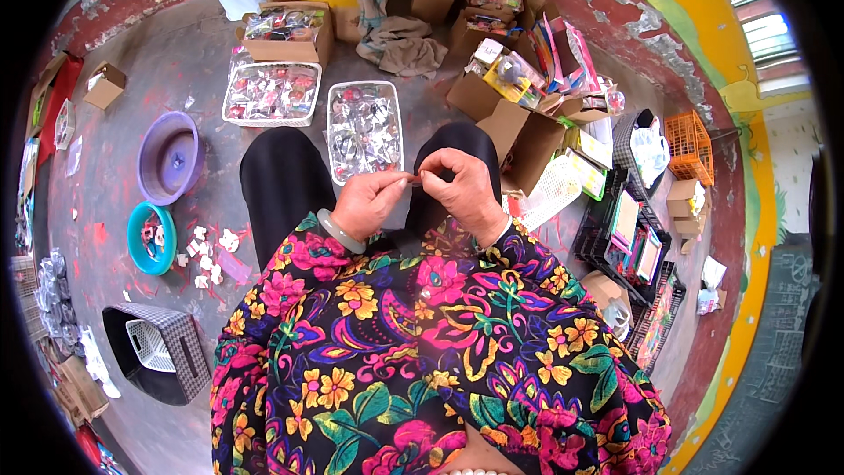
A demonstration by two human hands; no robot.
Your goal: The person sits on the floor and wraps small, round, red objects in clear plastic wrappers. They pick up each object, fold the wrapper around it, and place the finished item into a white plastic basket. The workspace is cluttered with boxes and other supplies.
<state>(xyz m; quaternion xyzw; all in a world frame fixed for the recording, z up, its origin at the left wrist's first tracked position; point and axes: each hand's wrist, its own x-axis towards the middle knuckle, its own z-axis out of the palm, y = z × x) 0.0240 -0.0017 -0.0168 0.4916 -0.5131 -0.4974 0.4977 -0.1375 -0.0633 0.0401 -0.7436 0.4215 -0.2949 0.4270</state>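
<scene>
Both of my hands meet above my lap, between my knees. The thumb and forefinger of my left hand (371, 202) are pinched together, and a pale bangle circles that wrist. My right hand (466, 196) is closed in a pinch too, its fingertips almost touching the left ones. Whatever lies between the fingertips is too small to make out. Just beyond my hands, a white plastic basket (331, 136) on the floor holds several small clear packets (367, 127). To its left stands another white basket (227, 110) filled with similar packets.
Cardboard boxes (536, 145) and black crates (607, 211) crowd the right side. A purple basin (149, 163), a teal basin (134, 246) and a checked bin (189, 356) stand at left. White pieces (204, 264) lie scattered there. A grey cloth (400, 44) lies at the back.
</scene>
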